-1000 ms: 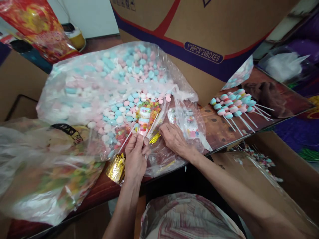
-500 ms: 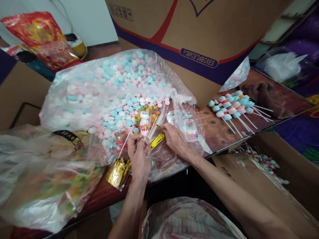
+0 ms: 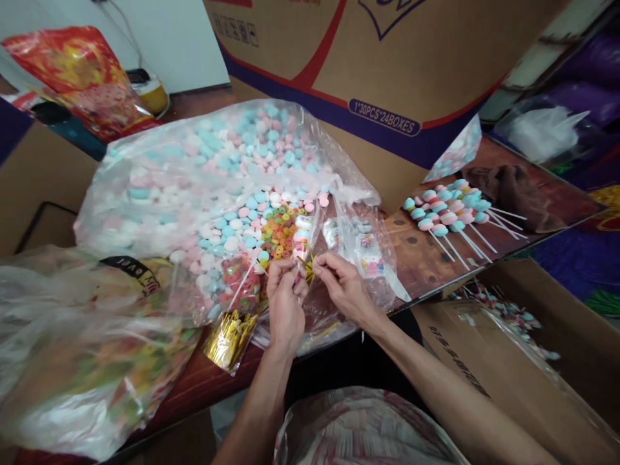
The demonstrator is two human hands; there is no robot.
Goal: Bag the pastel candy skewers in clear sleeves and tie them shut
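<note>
Pink, blue and white sweets [image 3: 231,226], gold ties [image 3: 310,271], brown carton [image 3: 426,58] banded purple and red, my reddish-streaked pale clothing [image 3: 361,429]

This looks like a candy workshop — bulk candy bag [image 3: 213,145], piled skewers [image 3: 450,208], shipping carton [image 3: 416,58].

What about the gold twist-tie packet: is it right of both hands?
No, the gold twist-tie packet lies left of the left hand.
</note>
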